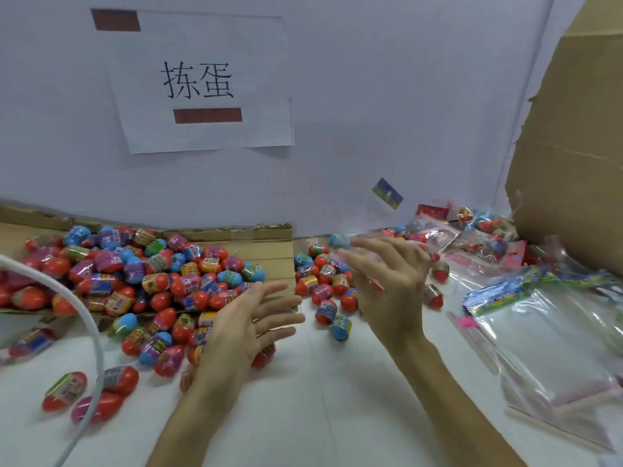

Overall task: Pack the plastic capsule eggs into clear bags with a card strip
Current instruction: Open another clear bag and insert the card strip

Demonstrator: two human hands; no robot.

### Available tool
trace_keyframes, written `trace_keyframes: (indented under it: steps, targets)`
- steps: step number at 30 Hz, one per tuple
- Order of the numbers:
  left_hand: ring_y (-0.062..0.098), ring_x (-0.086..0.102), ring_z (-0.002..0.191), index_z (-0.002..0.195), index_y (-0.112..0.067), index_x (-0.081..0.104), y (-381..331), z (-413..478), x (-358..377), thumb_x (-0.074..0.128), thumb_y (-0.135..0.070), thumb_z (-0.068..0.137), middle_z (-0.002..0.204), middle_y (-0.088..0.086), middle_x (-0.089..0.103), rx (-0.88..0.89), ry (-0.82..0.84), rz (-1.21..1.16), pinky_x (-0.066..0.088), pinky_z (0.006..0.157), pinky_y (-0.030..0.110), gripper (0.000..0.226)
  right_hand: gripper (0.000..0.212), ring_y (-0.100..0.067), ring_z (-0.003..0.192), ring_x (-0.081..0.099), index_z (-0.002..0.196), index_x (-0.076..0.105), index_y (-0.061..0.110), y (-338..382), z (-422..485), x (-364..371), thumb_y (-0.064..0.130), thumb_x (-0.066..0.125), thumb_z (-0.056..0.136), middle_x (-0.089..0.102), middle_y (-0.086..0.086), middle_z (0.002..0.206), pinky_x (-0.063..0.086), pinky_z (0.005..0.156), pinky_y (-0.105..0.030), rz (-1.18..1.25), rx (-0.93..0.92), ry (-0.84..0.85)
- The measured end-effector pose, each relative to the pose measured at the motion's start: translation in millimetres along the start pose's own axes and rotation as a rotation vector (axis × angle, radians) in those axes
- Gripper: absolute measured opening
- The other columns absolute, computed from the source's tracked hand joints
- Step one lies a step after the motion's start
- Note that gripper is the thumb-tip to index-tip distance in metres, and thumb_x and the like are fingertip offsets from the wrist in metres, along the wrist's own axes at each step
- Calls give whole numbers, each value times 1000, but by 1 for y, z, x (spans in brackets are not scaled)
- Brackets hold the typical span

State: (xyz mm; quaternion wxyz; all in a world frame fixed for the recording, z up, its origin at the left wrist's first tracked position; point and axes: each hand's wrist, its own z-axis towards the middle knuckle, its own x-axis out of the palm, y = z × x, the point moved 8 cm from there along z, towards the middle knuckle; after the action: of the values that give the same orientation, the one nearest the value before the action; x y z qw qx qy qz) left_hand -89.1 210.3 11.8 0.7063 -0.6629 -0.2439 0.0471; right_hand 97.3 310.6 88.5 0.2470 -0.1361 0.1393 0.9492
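Observation:
A big heap of plastic capsule eggs [141, 278], red with coloured wrapped tops, lies on flattened cardboard at the left. A smaller group of eggs [323, 284] sits in the middle. My left hand [249, 318] hovers over the heap's right edge, fingers straight and spread, holding nothing. My right hand [387, 281] is raised above the smaller group, blurred, fingers spread and empty. A stack of clear bags [553, 345] lies at the right, with printed card strips [499, 294] behind it. Filled bags of eggs [478, 234] are piled at the back right.
A white sign with printed characters [202, 82] hangs on the back wall. A tall cardboard box [573, 170] stands at the right. A white cable [91, 328] curves across the left foreground. A small blue card [387, 193] shows in front of the wall. The tabletop [320, 399] is white.

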Motion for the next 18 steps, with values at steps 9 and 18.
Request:
trace_keyframes:
  steps: [9,18]
  targets:
    - [22,75,106,136,-9,65,5,-2,2,59,-20,103,119,13,76,-90,19,-147,62,91,32,36,27,-14,109,61,104,77,16,81,-37,48,6,64,82,69,5,115,48,96,-32,591,-179,600]
    - [24,77,103,140,-11,57,2,0,-11,38,-4,111,116,7,78,-37,-84,-86,63,83,29,36,17,-23,97,65,98,78,17,-65,-12,12,21,62,97,76,-3,98,46,99,-54,44,562,291]
